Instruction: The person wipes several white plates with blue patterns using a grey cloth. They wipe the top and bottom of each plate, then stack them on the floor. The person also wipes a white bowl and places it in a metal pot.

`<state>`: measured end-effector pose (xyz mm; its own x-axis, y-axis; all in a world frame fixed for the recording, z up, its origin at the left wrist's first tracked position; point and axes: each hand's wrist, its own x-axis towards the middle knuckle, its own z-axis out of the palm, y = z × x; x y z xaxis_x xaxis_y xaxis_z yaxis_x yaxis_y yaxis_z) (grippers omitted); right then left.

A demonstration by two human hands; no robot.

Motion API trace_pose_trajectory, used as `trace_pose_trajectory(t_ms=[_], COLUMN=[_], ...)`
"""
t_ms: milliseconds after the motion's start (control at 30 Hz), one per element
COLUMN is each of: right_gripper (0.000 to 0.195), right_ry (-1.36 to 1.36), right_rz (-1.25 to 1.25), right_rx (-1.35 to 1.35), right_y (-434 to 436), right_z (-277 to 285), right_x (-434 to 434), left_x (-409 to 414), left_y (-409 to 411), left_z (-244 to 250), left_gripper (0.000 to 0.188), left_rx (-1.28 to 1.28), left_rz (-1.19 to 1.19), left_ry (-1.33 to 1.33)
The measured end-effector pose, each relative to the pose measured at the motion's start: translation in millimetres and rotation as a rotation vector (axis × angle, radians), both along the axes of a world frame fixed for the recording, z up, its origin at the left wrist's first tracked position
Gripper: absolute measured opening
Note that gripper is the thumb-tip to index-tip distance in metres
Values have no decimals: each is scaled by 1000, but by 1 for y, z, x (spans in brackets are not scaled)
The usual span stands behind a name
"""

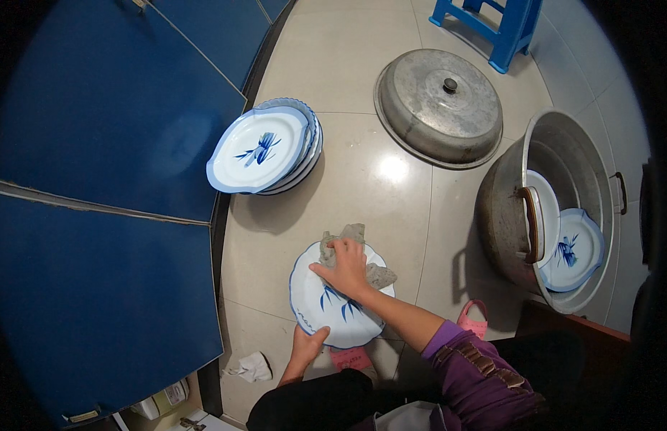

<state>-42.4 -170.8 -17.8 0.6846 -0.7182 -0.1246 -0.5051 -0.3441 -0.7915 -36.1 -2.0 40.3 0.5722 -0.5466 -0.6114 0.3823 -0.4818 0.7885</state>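
Note:
My left hand (305,347) grips the near-left rim of a white scalloped plate (333,318) with a blue edge and painted blue leaves. The thumb lies on top of the rim. Over the far half of this plate, my right hand (345,268) presses a crumpled grey cloth (381,276) against its face, fingers bent into the fabric. Part of the cloth sticks out past the far rim. The plate is held above the floor, over my pink slipper (351,358). The hand and cloth hide some of the plate's pattern.
A stack of blue-and-white plates (258,153) stands by the blue cabinet doors (107,129). At right, a large metal pot (495,215) holds several dishes, including a patterned plate (573,250). A domed metal lid (438,108), a blue stool (506,37) and a white rag (252,367) are on the tiled floor.

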Motion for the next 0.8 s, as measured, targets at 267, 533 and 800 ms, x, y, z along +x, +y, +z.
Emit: trace_pose_trajectory(t_ms=[267,533,800], right_gripper=[53,54,52], right_ry=[28,39,58], right_rz=[3,-1,-23], right_rx=[98,89,102], right_y=[-3,-2,-1], right_z=[5,2,4], right_x=[5,7,8], left_x=[-1,-2,-2], left_y=[0,0,0], left_z=[-1,-2,-2], left_gripper=[35,35,35], left_rx=[-11,-54,-59], left_rz=[12,20,17], left_ry=[-59,-63,-65])
